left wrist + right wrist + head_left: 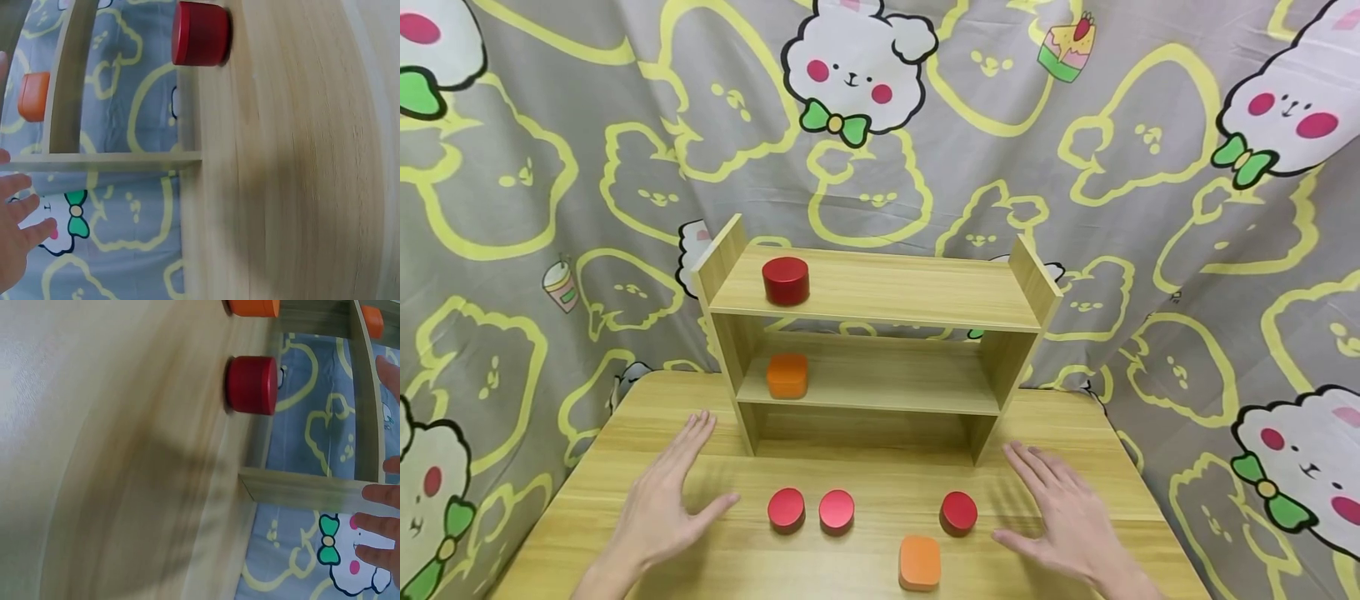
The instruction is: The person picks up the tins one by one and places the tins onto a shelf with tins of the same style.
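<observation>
My left hand point(658, 500) is over the table's left side, fingers straight and thumb spread, holding nothing. On the other side my right hand point(1063, 517) has its fingers extended too, with nothing in it. Between them on the table are a red round tin point(786, 510), a second red tin point(837, 512) beside it, and a third red tin point(958, 513) nearest my right hand. An orange rounded-square tin point(920, 563) lies closer to me. Behind them stands a wooden shelf point(880, 404), with a red tin point(786, 281) on its top board and an orange tin point(787, 376) on its middle board.
The light wooden table point(730, 567) carries the shelf toward its back edge. A grey curtain point(880, 183) with yellow outlines and white cartoon animals hangs behind and along both sides. The shelf's side panels point(1036, 283) rise above its top board.
</observation>
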Demonstrator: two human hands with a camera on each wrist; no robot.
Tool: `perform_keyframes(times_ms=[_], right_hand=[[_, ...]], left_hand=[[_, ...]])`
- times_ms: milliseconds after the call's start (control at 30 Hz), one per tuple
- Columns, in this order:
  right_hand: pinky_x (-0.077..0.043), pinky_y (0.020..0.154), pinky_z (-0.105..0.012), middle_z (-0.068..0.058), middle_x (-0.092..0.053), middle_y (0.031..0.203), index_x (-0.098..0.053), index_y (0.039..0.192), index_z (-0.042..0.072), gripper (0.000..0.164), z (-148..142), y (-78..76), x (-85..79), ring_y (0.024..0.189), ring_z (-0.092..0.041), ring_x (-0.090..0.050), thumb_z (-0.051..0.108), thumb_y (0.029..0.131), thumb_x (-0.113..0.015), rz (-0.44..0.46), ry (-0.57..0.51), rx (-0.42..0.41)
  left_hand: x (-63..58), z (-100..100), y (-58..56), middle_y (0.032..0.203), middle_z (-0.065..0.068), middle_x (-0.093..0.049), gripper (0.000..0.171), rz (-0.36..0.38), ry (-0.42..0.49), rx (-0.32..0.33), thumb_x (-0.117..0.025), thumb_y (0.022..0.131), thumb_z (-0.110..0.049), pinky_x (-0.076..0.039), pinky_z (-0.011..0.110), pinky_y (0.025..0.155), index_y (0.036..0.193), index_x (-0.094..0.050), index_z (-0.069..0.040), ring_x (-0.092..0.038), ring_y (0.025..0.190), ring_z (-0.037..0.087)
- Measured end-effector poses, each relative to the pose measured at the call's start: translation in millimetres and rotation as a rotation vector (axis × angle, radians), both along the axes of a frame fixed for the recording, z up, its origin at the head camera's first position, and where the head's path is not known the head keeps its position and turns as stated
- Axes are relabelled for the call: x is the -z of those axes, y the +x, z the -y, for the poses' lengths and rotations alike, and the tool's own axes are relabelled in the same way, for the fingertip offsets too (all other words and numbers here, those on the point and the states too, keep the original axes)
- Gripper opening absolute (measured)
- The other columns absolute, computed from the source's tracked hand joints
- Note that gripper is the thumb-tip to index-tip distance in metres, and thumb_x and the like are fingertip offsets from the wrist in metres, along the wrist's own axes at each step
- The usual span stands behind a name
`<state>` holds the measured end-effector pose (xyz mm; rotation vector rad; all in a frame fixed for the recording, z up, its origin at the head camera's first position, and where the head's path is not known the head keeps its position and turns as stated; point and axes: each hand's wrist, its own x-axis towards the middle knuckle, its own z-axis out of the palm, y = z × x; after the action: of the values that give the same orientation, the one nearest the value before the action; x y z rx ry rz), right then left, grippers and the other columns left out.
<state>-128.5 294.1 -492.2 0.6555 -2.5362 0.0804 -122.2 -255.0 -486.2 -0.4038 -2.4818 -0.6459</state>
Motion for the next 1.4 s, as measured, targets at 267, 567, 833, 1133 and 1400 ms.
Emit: perform_keyframes(times_ms=[267, 567, 833, 1133, 1400], right_hand=[[-0.051, 0.103, -0.045, -0.002, -0.067, 0.144, -0.057, 0.153, 0.018, 0.107, 8.4, -5.1, 8.0, 0.126, -0.027, -0.066, 0.083, 0.07, -0.076, -0.021, -0.031, -0.067], [-0.061, 0.093, -0.051, -0.001, -0.068, 0.143, -0.058, 0.151, 0.019, 0.106, 16.3, -7.9, 15.2, 0.123, -0.028, -0.069, 0.072, 0.064, -0.087, 0.032, -0.027, -0.087], [-0.062, 0.091, -0.05, -0.001, -0.069, 0.141, -0.062, 0.147, 0.018, 0.103, 21.7, -12.1, 21.3, 0.12, -0.025, -0.069, 0.071, 0.063, -0.089, 0.041, -0.005, -0.108], [-0.062, 0.089, -0.045, 0.001, -0.071, 0.136, -0.067, 0.141, 0.021, 0.094, 21.1, -18.7, 33.1, 0.115, -0.02, -0.069, 0.069, 0.064, -0.089, 0.061, 0.03, -0.149], [-0.063, 0.088, -0.04, 0.006, -0.072, 0.131, -0.069, 0.137, 0.022, 0.084, 19.0, -26.1, 41.0, 0.113, -0.016, -0.069, 0.069, 0.069, -0.087, 0.07, 0.036, -0.181]], left_hand=[[1.4, 0.7, -3.7, 0.164, 0.012, -0.048, 0.101, 0.04, 0.202, -0.033, -0.092, 0.076, -0.024, -0.033, 0.014, 0.122, 0.163, -0.041, -0.024, -0.034, 0.149, -0.01], [0.6, -1.4, -15.7, 0.158, 0.023, -0.052, 0.087, 0.057, 0.466, 0.076, -0.085, 0.082, -0.001, -0.036, -0.001, 0.111, 0.159, -0.045, -0.011, -0.046, 0.136, -0.015], [2.6, -6.3, -29.0, 0.149, -0.025, -0.054, 0.072, 0.047, 0.644, 0.087, -0.077, 0.089, 0.008, -0.045, 0.004, 0.108, 0.154, -0.049, -0.002, -0.053, 0.134, -0.011], [4.1, -11.5, -47.9, 0.14, -0.021, -0.063, 0.062, 0.086, 0.786, 0.023, -0.074, 0.093, 0.006, -0.05, 0.007, 0.105, 0.151, -0.053, 0.0, -0.06, 0.126, -0.01], [-2.1, -15.5, -61.4, 0.131, -0.023, -0.066, 0.057, 0.096, 0.853, 0.002, -0.075, 0.093, 0.004, -0.051, 0.007, 0.103, 0.147, -0.055, 0.002, -0.064, 0.121, -0.008]])
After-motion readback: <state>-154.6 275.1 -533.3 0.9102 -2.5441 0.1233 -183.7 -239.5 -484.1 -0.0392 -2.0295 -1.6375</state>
